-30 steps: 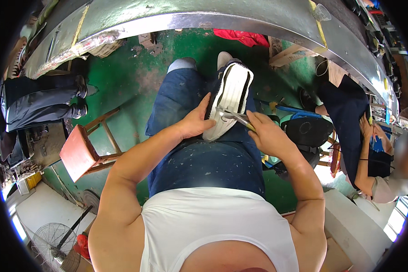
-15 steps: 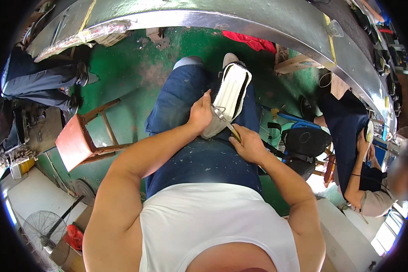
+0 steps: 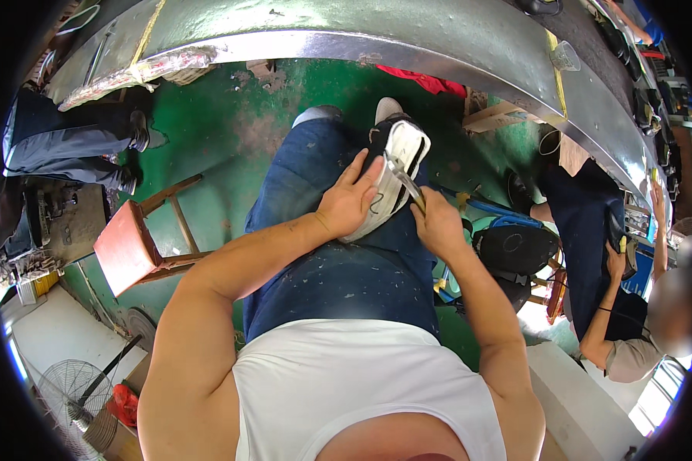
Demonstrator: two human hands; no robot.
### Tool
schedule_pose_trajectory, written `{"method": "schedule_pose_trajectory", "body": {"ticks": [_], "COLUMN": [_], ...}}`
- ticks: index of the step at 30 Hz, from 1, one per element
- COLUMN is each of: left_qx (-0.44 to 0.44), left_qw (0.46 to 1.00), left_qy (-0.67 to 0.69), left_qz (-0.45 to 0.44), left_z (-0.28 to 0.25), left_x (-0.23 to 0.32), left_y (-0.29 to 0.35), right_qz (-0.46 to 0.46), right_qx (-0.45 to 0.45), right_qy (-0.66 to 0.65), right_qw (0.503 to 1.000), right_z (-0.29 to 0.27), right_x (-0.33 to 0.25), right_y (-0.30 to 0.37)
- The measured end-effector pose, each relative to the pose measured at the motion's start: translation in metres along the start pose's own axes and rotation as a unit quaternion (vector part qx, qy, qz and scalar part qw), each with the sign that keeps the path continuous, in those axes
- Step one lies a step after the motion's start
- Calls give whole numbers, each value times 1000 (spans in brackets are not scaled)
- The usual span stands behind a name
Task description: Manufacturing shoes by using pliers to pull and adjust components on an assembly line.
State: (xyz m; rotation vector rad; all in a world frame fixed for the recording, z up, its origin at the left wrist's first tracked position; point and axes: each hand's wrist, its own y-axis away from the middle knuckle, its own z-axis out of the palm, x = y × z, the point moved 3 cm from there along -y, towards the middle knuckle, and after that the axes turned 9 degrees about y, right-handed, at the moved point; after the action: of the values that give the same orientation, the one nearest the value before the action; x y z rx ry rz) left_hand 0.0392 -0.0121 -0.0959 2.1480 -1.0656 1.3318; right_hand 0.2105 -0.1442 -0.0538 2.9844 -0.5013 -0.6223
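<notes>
A white shoe-shaped piece with dark edging lies lengthwise over my thighs, its pale flat face upward. My left hand lies along its left side, fingers stretched out and apart, touching it. A thin dark loop, like thread or wire, shows beside those fingers. My right hand is closed round the yellowish handle of a hammer-like metal tool. The tool's bright head is at the piece's upper left part, near my left fingertips. Whether the head touches the piece I cannot tell.
A long metal-topped bench curves across the far side. A red-seated stool stands at left, a black bag at right. Another person sits at the right; someone's legs show at the left. A wire fan is lower left.
The tool and my right hand have moved up and to the right. My left fingers have spread and shifted up along the piece, which has tilted slightly. The person at right has raised an arm.
</notes>
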Motion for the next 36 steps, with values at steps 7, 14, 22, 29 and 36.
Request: {"method": "schedule_pose_trajectory", "body": {"ticks": [7,14,22,29,36], "left_qx": [-193,-273,-53,-208,-208], "left_qw": [970,938,976,945,969], "left_qy": [-127,-184,65,134,-122], "left_qz": [-77,-113,-203,-215,62], "left_z": [-14,-17,-15,-39,-117], "left_x": [22,41,-4,14,109], "left_y": [-21,-35,14,2,-41], "right_qz": [137,10,24,89,167], "right_qx": [-286,-47,-84,-143,57], "right_qy": [-259,-57,-75,-188,-427], "right_qw": [912,997,993,968,887], "right_z": [-39,-8,-16,4,39], "right_x": [25,14,3,9,28], "right_y": [-7,-45,-28,4,59]}}
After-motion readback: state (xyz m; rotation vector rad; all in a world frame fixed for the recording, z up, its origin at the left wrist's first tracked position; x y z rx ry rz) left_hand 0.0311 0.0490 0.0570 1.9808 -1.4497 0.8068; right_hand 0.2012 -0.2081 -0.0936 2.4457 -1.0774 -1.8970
